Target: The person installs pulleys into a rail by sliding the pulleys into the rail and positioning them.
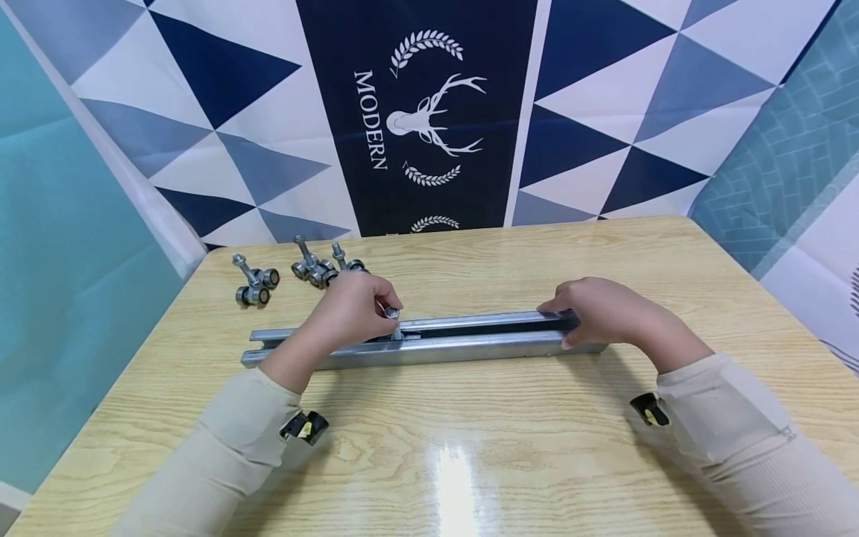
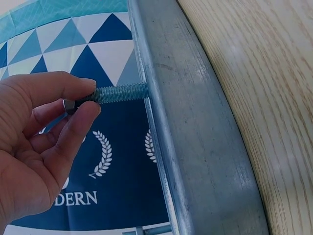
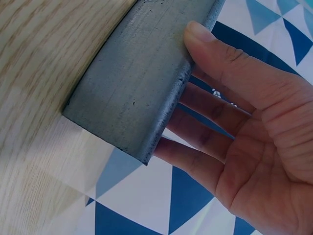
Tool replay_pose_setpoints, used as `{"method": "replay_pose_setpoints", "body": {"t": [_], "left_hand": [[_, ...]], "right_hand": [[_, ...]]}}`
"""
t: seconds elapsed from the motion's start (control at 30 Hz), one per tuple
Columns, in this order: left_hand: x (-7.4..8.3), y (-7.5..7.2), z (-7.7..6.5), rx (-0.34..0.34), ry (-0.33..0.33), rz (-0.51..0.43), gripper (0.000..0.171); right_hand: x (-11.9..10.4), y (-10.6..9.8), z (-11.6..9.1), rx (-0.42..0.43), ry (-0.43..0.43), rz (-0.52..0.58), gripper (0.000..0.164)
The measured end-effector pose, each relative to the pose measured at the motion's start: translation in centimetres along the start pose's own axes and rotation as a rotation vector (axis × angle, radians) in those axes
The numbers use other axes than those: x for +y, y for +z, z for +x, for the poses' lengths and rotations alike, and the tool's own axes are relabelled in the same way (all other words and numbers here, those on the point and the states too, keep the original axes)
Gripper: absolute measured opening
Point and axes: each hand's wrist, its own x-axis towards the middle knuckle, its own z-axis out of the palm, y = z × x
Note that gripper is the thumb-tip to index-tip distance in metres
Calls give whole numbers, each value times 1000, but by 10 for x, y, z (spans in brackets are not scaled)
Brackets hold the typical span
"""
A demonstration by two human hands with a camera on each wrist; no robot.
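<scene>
A metal channel rail [image 1: 483,347] lies across the table with its open slot facing up. My left hand [image 1: 352,307] pinches a threaded bolt [image 2: 122,93] between thumb and fingertips. The bolt stands upright out of the slot, a nut near its top; what it joins inside the rail is hidden. At the rail's right end my right hand [image 1: 607,309] grips it, the thumb [image 3: 200,36] on the near side and the fingers over the far side. In the right wrist view, the rail's cut end shows beyond that hand.
Behind my left hand, at the table's back left, stand roller trolleys with upright bolts: one at the left [image 1: 253,285], a middle one [image 1: 310,267], and another [image 1: 339,257] partly covered by the hand. A patterned cloth [image 1: 268,112] hangs beyond the wooden table [image 1: 537,440].
</scene>
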Motion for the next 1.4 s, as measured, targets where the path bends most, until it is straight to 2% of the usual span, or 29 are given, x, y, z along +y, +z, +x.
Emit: {"method": "replay_pose_setpoints", "body": {"t": [0.63, 0.83, 1.4], "left_hand": [[13, 8, 9, 14, 57, 13, 8], [18, 10, 13, -3, 48, -12, 7], [33, 18, 21, 2, 78, 14, 7]], "right_hand": [[0, 0, 0, -2, -7, 3, 56], [0, -1, -1, 3, -12, 1, 55], [0, -1, -2, 13, -23, 2, 55]]}}
